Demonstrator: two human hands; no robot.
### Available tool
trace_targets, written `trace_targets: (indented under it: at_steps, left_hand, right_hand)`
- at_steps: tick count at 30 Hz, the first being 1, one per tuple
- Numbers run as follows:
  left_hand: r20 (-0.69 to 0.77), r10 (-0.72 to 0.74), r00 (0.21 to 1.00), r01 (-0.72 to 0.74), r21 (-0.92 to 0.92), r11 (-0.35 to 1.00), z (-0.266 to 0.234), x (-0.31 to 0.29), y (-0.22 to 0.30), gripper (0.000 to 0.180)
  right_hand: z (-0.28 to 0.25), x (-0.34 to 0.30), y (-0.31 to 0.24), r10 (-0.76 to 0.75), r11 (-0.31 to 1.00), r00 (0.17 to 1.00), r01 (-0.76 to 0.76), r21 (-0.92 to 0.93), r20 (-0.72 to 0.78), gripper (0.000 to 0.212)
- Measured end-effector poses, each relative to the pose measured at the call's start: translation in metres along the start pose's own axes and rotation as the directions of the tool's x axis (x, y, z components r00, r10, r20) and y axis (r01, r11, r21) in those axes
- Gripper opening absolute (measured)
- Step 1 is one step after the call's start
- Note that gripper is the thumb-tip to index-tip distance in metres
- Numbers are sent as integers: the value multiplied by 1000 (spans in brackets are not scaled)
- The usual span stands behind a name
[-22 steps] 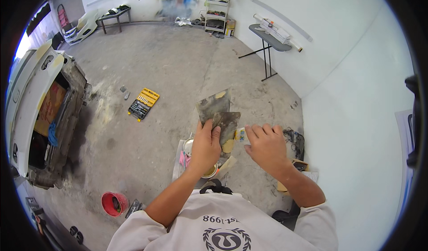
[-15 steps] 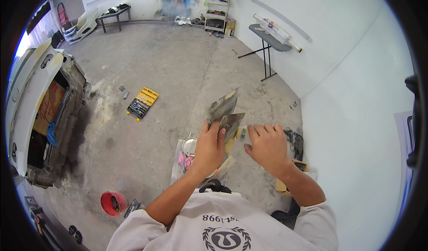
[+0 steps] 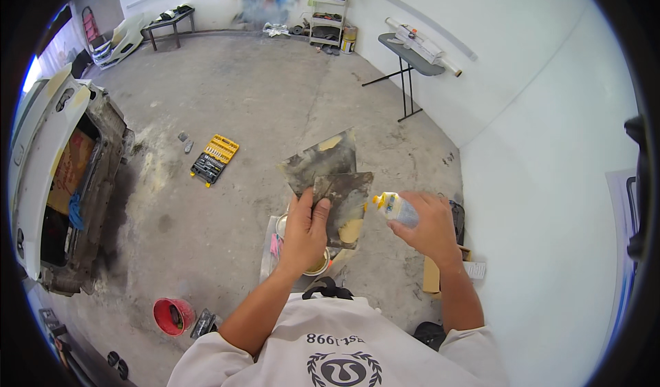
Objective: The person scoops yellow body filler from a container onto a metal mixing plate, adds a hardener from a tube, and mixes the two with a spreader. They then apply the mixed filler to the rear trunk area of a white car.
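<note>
My left hand (image 3: 306,230) grips two thin, dark, stained spreader plates by their near edges, thumb on top. The nearer plate (image 3: 338,198) overlaps the farther plate (image 3: 313,163), and they fan apart. A dab of yellowish putty (image 3: 350,231) lies on the nearer plate's lower right corner. In my right hand (image 3: 434,227) is a squeeze tube (image 3: 401,211), pale with a yellow tip. That tip points left toward the nearer plate, a small gap away. Below my left hand an open round can (image 3: 319,266) shows partly, mostly hidden by the hand and plates.
A yellow and black socket set case (image 3: 215,160) lies open on the concrete floor. A car body (image 3: 69,180) stands at left, a red bucket (image 3: 173,317) near left. A cardboard box (image 3: 432,275) is by my right arm; a folding table (image 3: 412,55) stands against the right wall.
The plates have turned to face up more broadly and spread apart, showing the putty. My right hand has rotated, bringing the tube into clear view with its tip toward the plates.
</note>
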State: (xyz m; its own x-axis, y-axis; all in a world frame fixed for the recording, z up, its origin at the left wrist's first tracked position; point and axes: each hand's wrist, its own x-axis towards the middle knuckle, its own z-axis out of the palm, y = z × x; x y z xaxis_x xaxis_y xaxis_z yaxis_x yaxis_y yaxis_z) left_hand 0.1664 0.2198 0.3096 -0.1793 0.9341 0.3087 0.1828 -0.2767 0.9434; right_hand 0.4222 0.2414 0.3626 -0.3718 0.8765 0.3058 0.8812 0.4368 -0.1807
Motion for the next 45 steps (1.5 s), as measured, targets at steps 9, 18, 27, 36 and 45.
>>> trace_targets:
  at_steps: [9,18,27,36,45]
  left_hand:
    - [104,21,994,-26,56,998,11,-1,4,27]
    - [175,16,984,-30,78,997,13,-3,8,27]
    - [-67,-7,998,13,94,995,-10,3,6,27]
    - [234,-312,921,388,-456,801,7,-9,-24,35]
    - [237,-221,946,281,-257,925,9,-11,-21,31]
  right_hand:
    - [-1,-10,-10,-10,999,998,13,51,-61,53]
    - [-3,-3,-12,32,999,999,-32,22,-1,55]
    - [-9,-21,17,225,959,938,-261,111,264,55]
    - [-1,-46,31,150,830,978,-204,519,145,53]
    - [-4,-43,25,136,712,958,-273,647,254,46]
